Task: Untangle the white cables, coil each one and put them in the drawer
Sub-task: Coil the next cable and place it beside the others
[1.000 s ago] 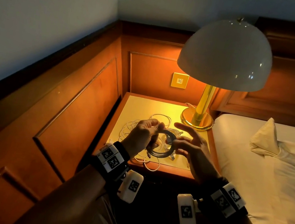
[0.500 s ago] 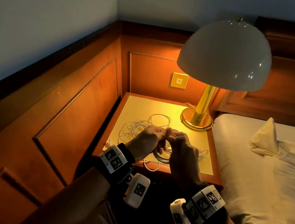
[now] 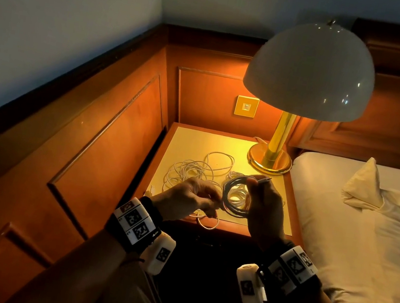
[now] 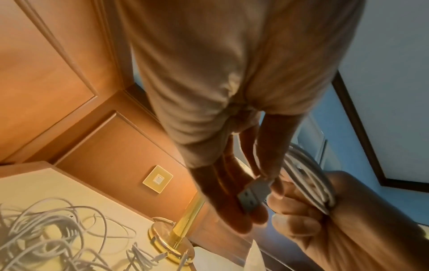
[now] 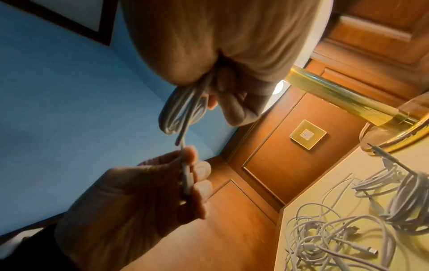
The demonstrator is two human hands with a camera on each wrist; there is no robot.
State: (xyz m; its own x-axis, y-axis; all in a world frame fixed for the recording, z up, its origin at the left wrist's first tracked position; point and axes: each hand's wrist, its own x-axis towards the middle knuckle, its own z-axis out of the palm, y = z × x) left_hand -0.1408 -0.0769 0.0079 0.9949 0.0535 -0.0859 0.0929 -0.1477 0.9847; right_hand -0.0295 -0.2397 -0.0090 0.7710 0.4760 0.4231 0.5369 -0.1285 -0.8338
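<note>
My right hand [image 3: 254, 187] grips a coiled white cable [image 3: 235, 197] above the front of the nightstand; the right wrist view shows its fingers [image 5: 232, 95] curled round the coiled cable [image 5: 183, 110]. To the coil's left, my left hand [image 3: 214, 202] pinches that cable's free end by its USB plug [image 4: 254, 192], seen as the plug [image 5: 187, 179] in the right wrist view. A tangle of white cables [image 3: 189, 173] lies on the nightstand top [image 3: 195, 142] behind my hands, with a second loose bundle [image 5: 406, 198] nearer the lamp. The drawer is not visible.
A brass lamp [image 3: 269, 158] with a wide dome shade stands at the nightstand's back right corner. Wood panelling with a wall switch [image 3: 246, 106] closes off the back and left. A bed [image 3: 366, 234] with white sheets adjoins the right side. One cable loop [image 3: 207, 223] hangs over the front edge.
Both hands came together on the coil. Now my right hand alone grips it, and my left hand has drawn slightly left with the plug end.
</note>
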